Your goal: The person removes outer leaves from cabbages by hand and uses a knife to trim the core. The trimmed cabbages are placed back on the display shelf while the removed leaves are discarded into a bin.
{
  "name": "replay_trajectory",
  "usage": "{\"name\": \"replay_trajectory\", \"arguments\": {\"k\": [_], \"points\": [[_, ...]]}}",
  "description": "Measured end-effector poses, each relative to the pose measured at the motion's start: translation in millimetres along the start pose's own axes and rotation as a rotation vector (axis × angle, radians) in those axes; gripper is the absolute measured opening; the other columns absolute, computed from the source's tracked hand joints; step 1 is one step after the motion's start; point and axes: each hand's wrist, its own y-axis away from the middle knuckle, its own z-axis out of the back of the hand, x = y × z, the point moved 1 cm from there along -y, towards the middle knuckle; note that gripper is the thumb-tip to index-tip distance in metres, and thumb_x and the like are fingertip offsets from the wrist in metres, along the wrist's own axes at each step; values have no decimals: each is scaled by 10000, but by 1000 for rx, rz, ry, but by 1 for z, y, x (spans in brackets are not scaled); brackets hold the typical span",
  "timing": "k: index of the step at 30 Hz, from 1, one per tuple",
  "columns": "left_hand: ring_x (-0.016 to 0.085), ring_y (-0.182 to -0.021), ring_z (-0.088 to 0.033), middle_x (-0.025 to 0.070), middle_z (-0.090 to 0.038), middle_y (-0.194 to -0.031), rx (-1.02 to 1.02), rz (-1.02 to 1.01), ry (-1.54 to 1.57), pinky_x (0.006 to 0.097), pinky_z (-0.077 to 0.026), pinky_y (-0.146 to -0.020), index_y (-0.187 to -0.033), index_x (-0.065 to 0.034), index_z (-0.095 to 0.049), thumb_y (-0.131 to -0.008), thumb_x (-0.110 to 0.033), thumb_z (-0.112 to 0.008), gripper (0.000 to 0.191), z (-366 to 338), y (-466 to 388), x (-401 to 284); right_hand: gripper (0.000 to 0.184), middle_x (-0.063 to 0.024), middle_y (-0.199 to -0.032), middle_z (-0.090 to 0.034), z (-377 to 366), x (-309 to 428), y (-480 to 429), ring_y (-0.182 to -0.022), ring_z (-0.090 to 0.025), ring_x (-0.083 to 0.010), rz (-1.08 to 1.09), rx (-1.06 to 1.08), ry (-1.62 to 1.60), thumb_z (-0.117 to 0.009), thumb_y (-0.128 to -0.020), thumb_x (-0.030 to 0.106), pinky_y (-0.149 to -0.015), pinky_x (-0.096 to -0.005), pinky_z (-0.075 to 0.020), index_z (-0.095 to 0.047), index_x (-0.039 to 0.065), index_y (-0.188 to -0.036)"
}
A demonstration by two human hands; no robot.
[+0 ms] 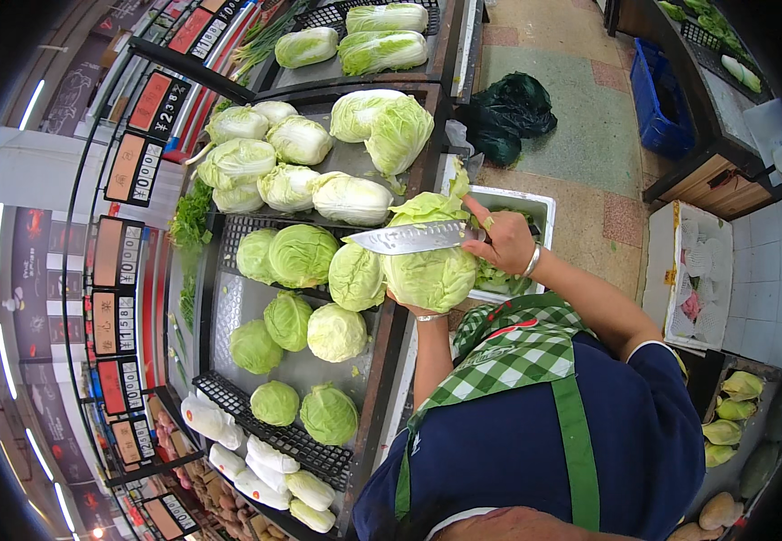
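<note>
A pale green head cabbage (431,277) with loosened outer leaves is held up at the edge of the vegetable stand. My left hand (419,310), wearing a bangle at the wrist, supports it from below; the cabbage hides most of its fingers. In my right hand (507,238) is a broad kitchen knife (408,237), its blade lying across the cabbage with the tip towards the stand. My right index finger is extended beside a ragged piece of leaf (459,180). Just beyond the knife tip sits another cabbage (356,276).
Napa cabbages (352,197) and several round cabbages (329,414) lie on the stand (296,370). Below my right hand stands a white foam box (545,213) with leaves inside. A dark plastic bag (509,115) and a blue crate (658,101) rest on the floor.
</note>
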Motion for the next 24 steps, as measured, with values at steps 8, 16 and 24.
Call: {"name": "replay_trajectory", "arguments": {"k": [8,16,24], "points": [[322,-1205,-401,132,-369,-1357,-12,68,-11,471,-348,-985,-1357,-101,-314,-697,-542,-483,811,0,5,7,590,-146,-549,-523,2,-34,25,-504,-532,-310,-171,126,70,-557,-826,416,-484,-382,-404,-419,102,-1307],[318,-1197,-410,145,-368,-1352,-76,85,-52,448,-349,-988,-1361,-73,-298,-671,-513,-525,849,-3,15,2,348,-70,-500,-471,-22,-53,43,-455,-486,-181,-480,23,-599,-521,-885,321,-470,-327,-396,-577,30,-1067],[315,-1189,-419,159,-368,-1348,-80,135,-192,424,-351,-991,-1364,-46,-282,-644,-483,-567,889,-24,9,-8,661,-63,-543,-552,-28,-46,34,-321,-421,-120,-1210,133,-1225,-527,-787,601,-336,-246,-333,-588,-47,-906]]}}
